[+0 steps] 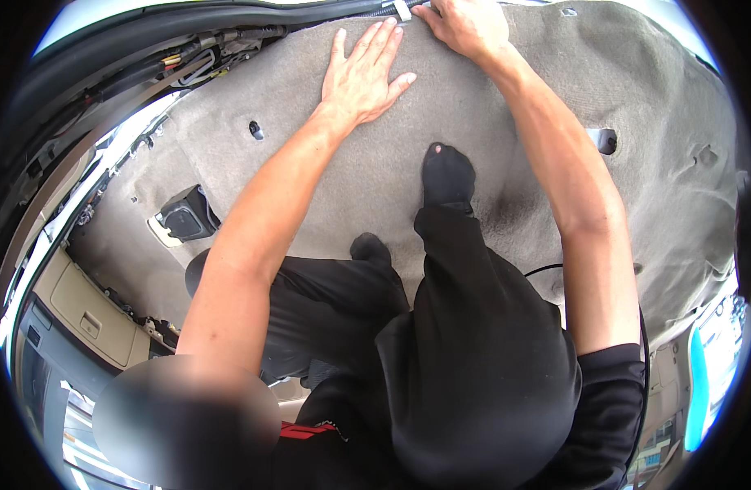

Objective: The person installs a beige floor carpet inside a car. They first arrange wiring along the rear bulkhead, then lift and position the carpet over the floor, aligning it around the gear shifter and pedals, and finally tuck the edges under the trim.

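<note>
A grey-beige car floor carpet (294, 188) spreads beneath me, with several cut-outs in it. My left hand (363, 73) lies flat on it near the far edge, fingers spread, holding nothing. To its right, my right hand (473, 28) is bent over the carpet's far edge with its fingers curled in. The top of that hand is partly cut off by the picture's rim. Just left of it, a white tab (402, 10) sits on a dark corrugated wire harness (375, 11) running along the door sill.
My black-socked foot (448, 175) stands on the carpet. Exposed wiring (196, 65) runs along the left door opening. A black box-shaped part (188, 216) pokes through a carpet cut-out. A beige glove-box-like panel (86, 314) is at lower left. A thin black cable (543, 268) lies by my right arm.
</note>
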